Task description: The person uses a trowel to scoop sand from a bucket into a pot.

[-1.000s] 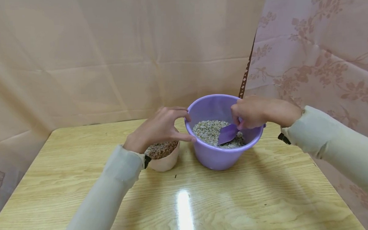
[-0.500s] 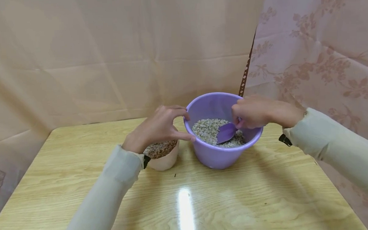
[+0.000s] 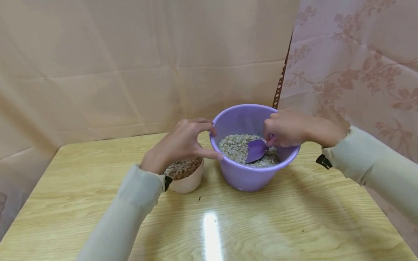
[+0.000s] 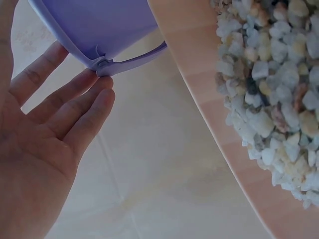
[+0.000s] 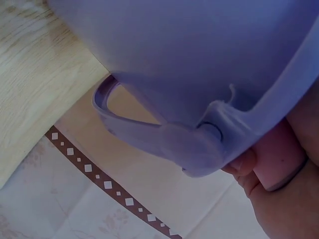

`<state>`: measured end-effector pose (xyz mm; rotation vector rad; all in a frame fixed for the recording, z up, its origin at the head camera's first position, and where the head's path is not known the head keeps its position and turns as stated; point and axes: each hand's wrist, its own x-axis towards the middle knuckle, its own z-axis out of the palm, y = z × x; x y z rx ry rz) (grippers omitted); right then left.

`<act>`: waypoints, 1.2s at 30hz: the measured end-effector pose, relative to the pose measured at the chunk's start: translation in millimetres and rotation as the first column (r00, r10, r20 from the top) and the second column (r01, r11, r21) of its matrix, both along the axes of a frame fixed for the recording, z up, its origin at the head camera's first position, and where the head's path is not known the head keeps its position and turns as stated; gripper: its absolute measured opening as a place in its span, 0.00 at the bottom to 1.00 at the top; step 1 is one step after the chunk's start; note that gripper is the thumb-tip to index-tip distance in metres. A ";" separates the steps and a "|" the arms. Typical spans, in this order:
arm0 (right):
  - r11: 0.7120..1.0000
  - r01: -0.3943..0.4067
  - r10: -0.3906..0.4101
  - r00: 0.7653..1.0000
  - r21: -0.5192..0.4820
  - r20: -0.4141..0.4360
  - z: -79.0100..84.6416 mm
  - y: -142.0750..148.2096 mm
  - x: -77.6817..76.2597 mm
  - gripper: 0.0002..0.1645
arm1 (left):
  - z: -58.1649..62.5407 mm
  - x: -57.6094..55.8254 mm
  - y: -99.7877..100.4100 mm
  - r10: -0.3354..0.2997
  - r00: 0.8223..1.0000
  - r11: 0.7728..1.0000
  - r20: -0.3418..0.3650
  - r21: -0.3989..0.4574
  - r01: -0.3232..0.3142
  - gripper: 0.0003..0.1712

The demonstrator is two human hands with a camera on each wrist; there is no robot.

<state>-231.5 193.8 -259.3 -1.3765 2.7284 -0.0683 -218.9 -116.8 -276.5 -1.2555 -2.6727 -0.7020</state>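
A lilac bucket (image 3: 246, 179) stands toward the back of the table, partly filled with pale gravel (image 3: 235, 147). My left hand (image 3: 181, 143) holds its left rim, thumb along the front and fingers farther back. In the left wrist view the fingertips meet the rim beside the pivot of the bail handle (image 4: 137, 62). Inside the bucket, my right hand (image 3: 288, 127) grips a purple scoop (image 3: 256, 151), its blade tilted into the gravel. The scoop's pink handle end (image 5: 279, 162) shows by the rim in the right wrist view. Below my left hand sits a peach pot (image 3: 188, 183) of mixed pebbles (image 4: 284, 99).
The wood-grain table (image 3: 94, 211) has a few dark specks (image 3: 199, 199) in front of the pot. A beige curtain (image 3: 141, 71) hangs behind, and a pink floral curtain (image 3: 358, 64) on the right. The bucket's bail handle (image 5: 134, 132) hangs down outside.
The scoop's blade has turned slightly and shifted a little inside the gravel. My left hand keeps its place on the rim, and the bucket stays put.
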 end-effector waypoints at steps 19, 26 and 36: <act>0.995 -0.017 0.020 0.999 -0.094 0.030 -14.7 -4.0 -1.1 0.09 | -2.6 1.7 -1.2 -0.026 0.999 0.999 -0.025 0.037 0.026 0.33; 0.994 -0.020 0.022 1.000 -0.103 0.019 -17.1 -2.5 -0.9 0.09 | -3.5 0.8 -0.5 -0.040 0.998 0.998 -0.039 0.046 0.041 0.32; 0.995 -0.007 0.010 1.000 -0.103 0.027 -17.0 -2.2 0.0 0.08 | -2.2 1.2 -1.1 -0.039 0.999 0.999 -0.028 0.032 0.040 0.31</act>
